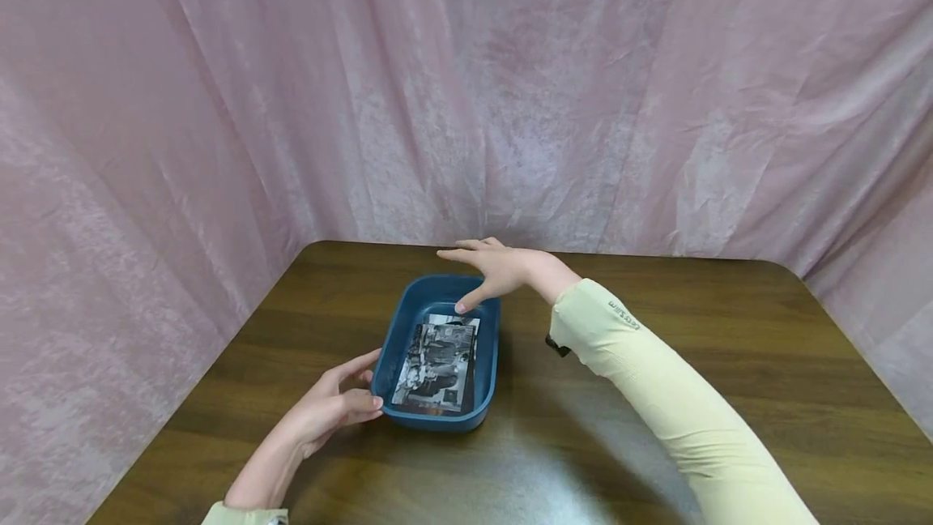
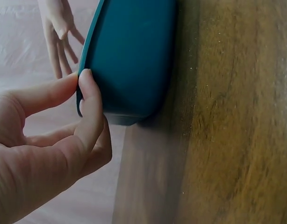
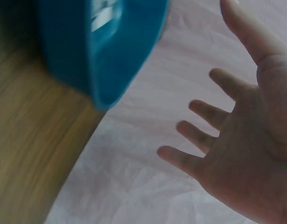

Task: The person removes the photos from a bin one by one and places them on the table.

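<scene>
Leftmost, the left hand (image 1: 331, 407) pinches the near left corner of the blue tray (image 1: 386, 347), thumb and forefinger on its rim. Next, the tray sits on the brown worktop (image 1: 656, 428) with a black-and-white photo (image 1: 436, 364) lying flat inside. Rightward, the right hand (image 1: 490, 267) hovers over the tray's far end, fingers spread, holding nothing.

tray (image 1: 488, 363): deep teal blue, plain
photo (image 1: 436, 364): black-and-white print, white strip at its 12 o'clock edge
table (image 1: 656, 322): dark brown wood grain, pale glare patch at 6 o'clock
backdrop cloth (image 1: 466, 87): dusty pink, crinkled mottling
sleeve (image 1: 656, 379): pale yellow, small dark lettering near cuff
</scene>
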Motion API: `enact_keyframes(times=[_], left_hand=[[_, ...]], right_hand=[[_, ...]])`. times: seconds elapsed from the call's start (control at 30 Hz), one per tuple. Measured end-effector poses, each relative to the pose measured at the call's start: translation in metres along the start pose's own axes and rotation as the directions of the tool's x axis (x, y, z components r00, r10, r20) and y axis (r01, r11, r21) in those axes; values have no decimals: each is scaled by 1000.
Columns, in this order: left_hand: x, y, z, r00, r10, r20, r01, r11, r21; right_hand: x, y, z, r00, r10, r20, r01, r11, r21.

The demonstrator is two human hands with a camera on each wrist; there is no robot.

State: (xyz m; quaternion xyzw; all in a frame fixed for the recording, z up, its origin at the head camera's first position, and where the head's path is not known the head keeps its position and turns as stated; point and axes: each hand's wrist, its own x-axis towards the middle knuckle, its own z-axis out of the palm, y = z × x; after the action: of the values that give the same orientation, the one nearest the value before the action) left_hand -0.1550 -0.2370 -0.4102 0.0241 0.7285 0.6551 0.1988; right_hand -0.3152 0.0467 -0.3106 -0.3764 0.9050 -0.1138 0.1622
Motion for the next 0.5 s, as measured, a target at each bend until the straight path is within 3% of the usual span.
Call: enact_keyframes(times=[0.27,0.5], left_hand=[[-1,-1,-3,1000,12,26,-12,1000,-3],[0,1,0,999,21,44,-20,1000,-16]], right_hand=[[33,-15,5,999,-1,-51,10,983,182],[53,-27,41,987,49,-153,7,939,344]])
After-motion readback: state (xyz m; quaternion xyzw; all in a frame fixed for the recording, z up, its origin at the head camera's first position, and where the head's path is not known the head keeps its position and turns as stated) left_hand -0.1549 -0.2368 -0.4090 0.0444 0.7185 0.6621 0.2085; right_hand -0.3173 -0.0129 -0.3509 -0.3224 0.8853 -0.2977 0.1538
